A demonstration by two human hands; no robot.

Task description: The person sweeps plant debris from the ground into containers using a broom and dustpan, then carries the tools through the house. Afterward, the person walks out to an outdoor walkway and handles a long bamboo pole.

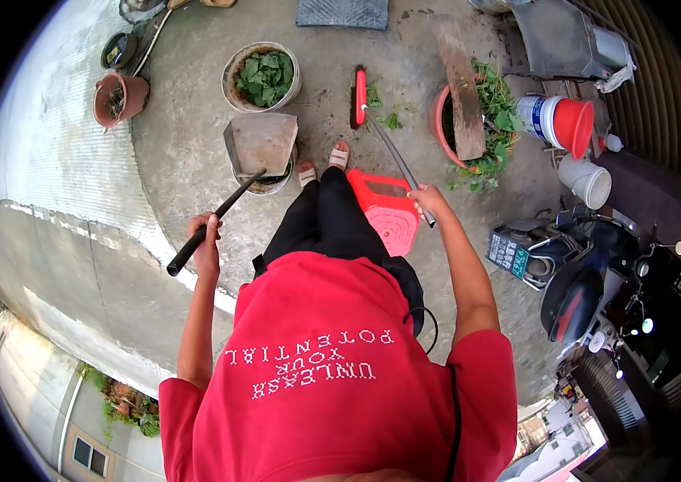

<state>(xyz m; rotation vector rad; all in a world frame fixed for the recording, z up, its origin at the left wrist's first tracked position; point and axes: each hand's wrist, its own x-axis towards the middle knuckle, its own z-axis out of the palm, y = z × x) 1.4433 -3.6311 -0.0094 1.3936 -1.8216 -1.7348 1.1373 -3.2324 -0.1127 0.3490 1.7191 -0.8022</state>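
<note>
My left hand [207,233] is closed round the black handle of a metal dustpan [260,143]. The pan is raised above a bucket [266,188] and covers most of it, so its contents are largely hidden. A grey broom stick runs through my closed right hand [427,201]. At its far end, the red broom head [361,95] rests with dark bristles on the concrete, beside scattered green leaf bits [389,120]. Just left of my right hand stands a red plastic stool [389,213].
Ahead is a white bucket [229,87] of leafy greens. On the right are a planter [440,124] with a wooden board [462,96] across it, stacked buckets [545,119] and a parked motorbike [569,281]. A terracotta pot [132,90] sits by the left wall.
</note>
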